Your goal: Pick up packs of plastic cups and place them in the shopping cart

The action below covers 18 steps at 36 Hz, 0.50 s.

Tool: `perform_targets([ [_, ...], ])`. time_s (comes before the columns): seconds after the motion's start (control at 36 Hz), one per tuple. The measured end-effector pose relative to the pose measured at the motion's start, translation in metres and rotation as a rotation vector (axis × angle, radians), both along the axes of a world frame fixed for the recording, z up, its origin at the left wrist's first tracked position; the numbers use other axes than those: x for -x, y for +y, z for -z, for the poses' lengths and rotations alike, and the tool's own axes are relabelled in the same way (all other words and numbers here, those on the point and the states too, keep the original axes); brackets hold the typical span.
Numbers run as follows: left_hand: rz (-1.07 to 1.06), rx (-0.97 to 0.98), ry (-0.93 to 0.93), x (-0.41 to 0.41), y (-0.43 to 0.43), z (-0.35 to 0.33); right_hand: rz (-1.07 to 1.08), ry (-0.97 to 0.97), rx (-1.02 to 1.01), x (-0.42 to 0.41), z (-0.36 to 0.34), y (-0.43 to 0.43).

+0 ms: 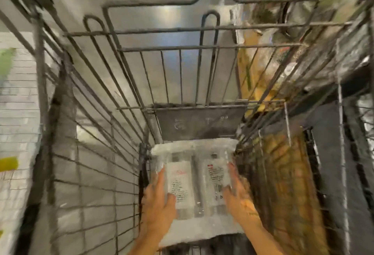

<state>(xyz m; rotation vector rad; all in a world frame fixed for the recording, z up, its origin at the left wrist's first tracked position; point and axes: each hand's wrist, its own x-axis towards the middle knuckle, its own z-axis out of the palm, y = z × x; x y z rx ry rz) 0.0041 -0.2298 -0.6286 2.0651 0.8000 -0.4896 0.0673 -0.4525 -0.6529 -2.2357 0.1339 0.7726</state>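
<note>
A clear plastic package (195, 175) with white printed labels lies low inside a deep wire basket (105, 101). My left hand (159, 204) grips its left side, thumb on the top face. My right hand (239, 200) holds its right side with fingers along the edge. Under the package lies a white frosty layer (204, 228). The whole picture is blurred by motion.
Grey wire walls rise on the left, far and right sides of the basket. A dark metal plate (200, 123) stands at the far end. Yellow-brown packed goods (283, 173) fill the neighbouring basket on the right. White shelves (16, 113) stand at the left.
</note>
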Motion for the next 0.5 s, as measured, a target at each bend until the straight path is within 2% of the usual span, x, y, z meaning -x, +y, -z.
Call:
perform_targets([
  [0.06,-0.001,-0.002,0.010,0.002,-0.001,0.009,-0.042,-0.001,0.023,0.004,0.013,-0.001],
  [0.14,0.029,-0.014,-0.009,0.002,-0.001,0.018,0.018,0.004,0.029,0.010,0.031,-0.005],
  [0.28,0.084,-0.033,-0.016,-0.004,0.003,0.025,0.033,-0.003,0.004,0.012,0.028,-0.002],
  [0.44,0.166,-0.158,0.182,-0.021,0.007,0.004,-0.078,0.041,0.043,0.002,-0.002,0.004],
  [0.5,0.221,-0.169,0.217,-0.029,0.009,-0.014,-0.041,0.079,0.073,-0.006,-0.022,0.010],
])
